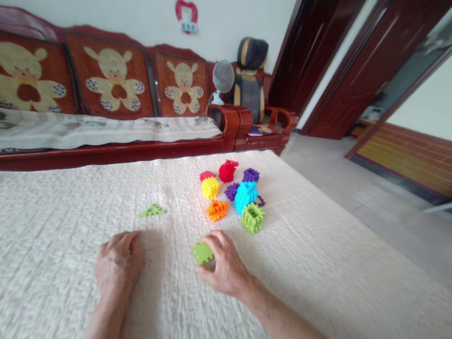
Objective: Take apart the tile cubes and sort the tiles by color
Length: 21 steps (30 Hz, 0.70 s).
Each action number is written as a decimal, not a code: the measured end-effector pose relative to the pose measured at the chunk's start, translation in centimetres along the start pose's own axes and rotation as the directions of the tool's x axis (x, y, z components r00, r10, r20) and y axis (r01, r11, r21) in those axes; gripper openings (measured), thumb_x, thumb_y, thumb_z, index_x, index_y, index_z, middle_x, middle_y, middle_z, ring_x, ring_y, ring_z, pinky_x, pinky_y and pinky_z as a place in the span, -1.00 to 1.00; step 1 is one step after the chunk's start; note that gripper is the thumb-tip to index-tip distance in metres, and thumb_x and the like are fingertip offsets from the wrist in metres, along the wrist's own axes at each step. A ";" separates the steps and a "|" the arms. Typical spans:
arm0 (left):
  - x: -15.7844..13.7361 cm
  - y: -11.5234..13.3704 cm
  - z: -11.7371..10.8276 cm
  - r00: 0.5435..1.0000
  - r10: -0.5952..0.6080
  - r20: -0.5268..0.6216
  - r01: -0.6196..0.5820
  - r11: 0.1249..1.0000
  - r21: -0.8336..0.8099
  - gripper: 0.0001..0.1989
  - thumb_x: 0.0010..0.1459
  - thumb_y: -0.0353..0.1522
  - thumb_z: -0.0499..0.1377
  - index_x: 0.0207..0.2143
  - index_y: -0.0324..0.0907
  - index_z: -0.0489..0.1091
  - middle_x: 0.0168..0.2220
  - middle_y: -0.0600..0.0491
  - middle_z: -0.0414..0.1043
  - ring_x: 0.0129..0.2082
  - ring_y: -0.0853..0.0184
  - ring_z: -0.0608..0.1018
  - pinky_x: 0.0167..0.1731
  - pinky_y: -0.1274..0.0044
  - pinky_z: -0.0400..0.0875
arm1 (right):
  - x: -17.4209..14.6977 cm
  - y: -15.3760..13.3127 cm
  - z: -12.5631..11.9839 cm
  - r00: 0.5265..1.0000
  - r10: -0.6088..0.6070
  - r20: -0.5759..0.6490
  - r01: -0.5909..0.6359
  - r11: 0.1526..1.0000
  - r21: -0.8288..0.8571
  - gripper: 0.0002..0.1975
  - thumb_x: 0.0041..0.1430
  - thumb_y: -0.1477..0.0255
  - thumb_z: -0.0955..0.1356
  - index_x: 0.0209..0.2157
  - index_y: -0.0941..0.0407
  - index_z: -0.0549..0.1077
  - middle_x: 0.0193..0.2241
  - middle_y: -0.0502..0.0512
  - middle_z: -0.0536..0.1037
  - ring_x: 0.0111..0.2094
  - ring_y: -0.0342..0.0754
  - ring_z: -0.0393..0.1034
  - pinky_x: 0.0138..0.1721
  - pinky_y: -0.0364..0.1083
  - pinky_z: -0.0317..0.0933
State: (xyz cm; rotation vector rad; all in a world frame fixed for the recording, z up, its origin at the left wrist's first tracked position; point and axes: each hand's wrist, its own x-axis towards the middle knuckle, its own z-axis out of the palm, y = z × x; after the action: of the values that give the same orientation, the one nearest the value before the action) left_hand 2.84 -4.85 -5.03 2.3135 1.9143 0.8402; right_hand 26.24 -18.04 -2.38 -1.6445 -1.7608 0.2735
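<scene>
My right hand (225, 262) grips a green square interlocking tile (202, 252) with notched edges, thumb on the near side and fingers on the far side. Resting on the white quilted cover, my left hand (120, 259) has its fingers curled in, and nothing shows in it. Just beyond that hand lies a flat green triangular piece (152, 211). Past my right hand is a group of toy pieces: a green cube (252, 218), an orange piece (217, 210), a light blue stack (245, 196), a yellow stack (211, 187) and a red stack (228, 171).
Purple pieces (251, 175) sit at the back right of the group. The quilted table cover (58, 212) reaches a diagonal right edge above a tiled floor (318, 163). Behind stand a wooden sofa (234, 120) with bear cushions (115, 79) and a small fan (223, 76).
</scene>
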 end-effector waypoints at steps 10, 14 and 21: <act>0.1 -0.1 0.2 1.000 -0.006 0.005 0.006 1.000 -0.008 -0.70 0.21 -0.35 0.04 -0.18 -0.13 0.56 -0.11 -0.04 0.56 -0.13 0.16 0.52 0.01 0.32 0.39 | -0.1 0.1 -0.2 0.998 -0.058 -0.014 0.058 0.998 0.031 -0.57 -0.08 0.47 0.47 -0.10 0.10 0.43 -0.12 0.14 0.45 -0.05 0.05 0.37 0.04 0.07 0.33; 0.1 -0.2 0.3 1.000 -0.007 -0.012 0.007 1.000 0.008 -0.69 0.24 -0.32 0.01 -0.19 -0.10 0.56 -0.11 -0.03 0.57 -0.14 0.16 0.51 0.01 0.33 0.39 | 0.5 0.0 -1.7 0.961 -0.124 -0.248 0.123 0.992 -0.018 -0.57 -0.01 0.40 0.45 -0.05 0.07 0.41 -0.03 0.17 0.42 0.03 0.09 0.35 0.09 0.11 0.30; 0.1 -0.3 0.3 1.000 0.002 -0.013 -0.002 1.000 0.016 -0.66 0.26 -0.30 -0.02 -0.17 -0.12 0.56 -0.10 -0.06 0.57 -0.13 0.14 0.50 0.02 0.32 0.38 | 2.4 4.8 -7.2 0.799 -0.066 -0.597 -0.051 0.983 -0.177 -0.68 0.13 0.32 0.39 -0.07 0.08 0.42 -0.07 0.22 0.39 0.01 0.15 0.34 0.07 0.19 0.27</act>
State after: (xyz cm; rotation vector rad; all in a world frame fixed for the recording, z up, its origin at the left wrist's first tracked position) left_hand 2.69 -4.59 -5.42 2.3253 1.9313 0.8447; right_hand 34.57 -17.10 0.83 -1.6105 -1.3205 -0.4026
